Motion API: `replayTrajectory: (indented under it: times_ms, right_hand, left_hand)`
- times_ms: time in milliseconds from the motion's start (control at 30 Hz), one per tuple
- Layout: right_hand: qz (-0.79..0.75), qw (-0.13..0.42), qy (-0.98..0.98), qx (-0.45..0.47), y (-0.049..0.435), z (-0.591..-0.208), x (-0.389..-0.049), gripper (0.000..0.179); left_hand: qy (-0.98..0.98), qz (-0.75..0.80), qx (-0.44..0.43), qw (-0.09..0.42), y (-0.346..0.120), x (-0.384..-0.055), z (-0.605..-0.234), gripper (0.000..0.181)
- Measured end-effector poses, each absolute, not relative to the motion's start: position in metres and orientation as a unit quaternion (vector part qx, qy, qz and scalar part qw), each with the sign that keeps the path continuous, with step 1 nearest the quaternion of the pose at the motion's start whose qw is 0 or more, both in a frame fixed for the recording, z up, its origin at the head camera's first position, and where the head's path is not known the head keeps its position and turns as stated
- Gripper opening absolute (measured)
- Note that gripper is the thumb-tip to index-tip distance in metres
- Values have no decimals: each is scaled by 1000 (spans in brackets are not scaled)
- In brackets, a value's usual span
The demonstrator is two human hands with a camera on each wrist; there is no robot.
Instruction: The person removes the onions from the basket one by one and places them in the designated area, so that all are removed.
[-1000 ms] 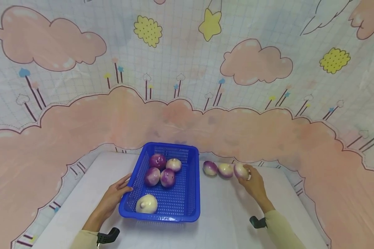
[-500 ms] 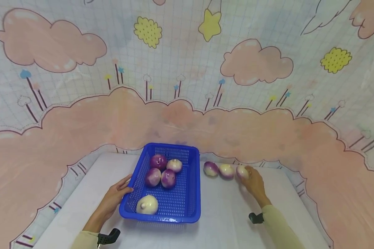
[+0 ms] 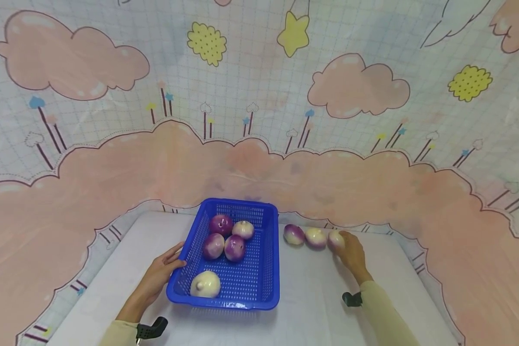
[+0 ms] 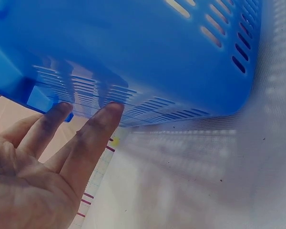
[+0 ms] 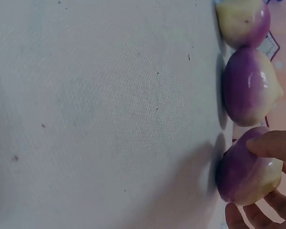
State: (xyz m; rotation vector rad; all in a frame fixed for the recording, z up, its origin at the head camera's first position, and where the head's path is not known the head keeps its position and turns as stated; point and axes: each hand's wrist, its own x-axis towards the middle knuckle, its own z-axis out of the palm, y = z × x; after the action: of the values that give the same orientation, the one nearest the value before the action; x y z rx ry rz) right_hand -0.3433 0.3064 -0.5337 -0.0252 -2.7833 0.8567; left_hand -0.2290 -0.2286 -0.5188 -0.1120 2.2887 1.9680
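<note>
A blue plastic basket [image 3: 268, 269] with slotted walls holds several purple-and-white onions, among them a pale onion [image 3: 205, 284] at its near left corner. My left hand [image 3: 157, 276] is at the basket's left side, thumb over the rim and fingers against the outer wall; the left wrist view shows the fingertips [image 4: 112, 112] by the slots. Right of the basket, a purple-white onion [image 3: 294, 234] and a paler onion [image 3: 315, 238] lie in a row. My right hand [image 3: 352, 254] grips the onion [image 5: 248, 167] at the row's right end, thumb on one side, fingers on the other.
A white cloth-covered table [image 3: 311, 298] lies under everything. Behind it hangs a printed backdrop [image 3: 251, 178] with clouds and stars. A dark wrist-camera mount [image 3: 153, 328] sits on each forearm.
My right hand has shifted slightly, and the onion in it has turned a little beside the row. The left hand and the basket hold their place.
</note>
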Motion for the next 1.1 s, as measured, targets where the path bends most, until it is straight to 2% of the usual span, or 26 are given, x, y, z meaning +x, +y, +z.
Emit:
replayTrajectory:
  times_ms: [300, 733, 1100]
  right_hand:
    - [289, 108, -951, 4, 307, -533, -341, 65]
    - [345, 94, -933, -37, 307, -525, -328, 69]
    - [387, 137, -912, -15, 297, -511, -308, 64]
  left_hand:
    - [759, 648, -31, 60, -228, -232, -518, 63]
    - [763, 643, -36, 58, -229, -234, -519, 63]
    - [765, 640, -39, 61, -229, -230, -520, 62]
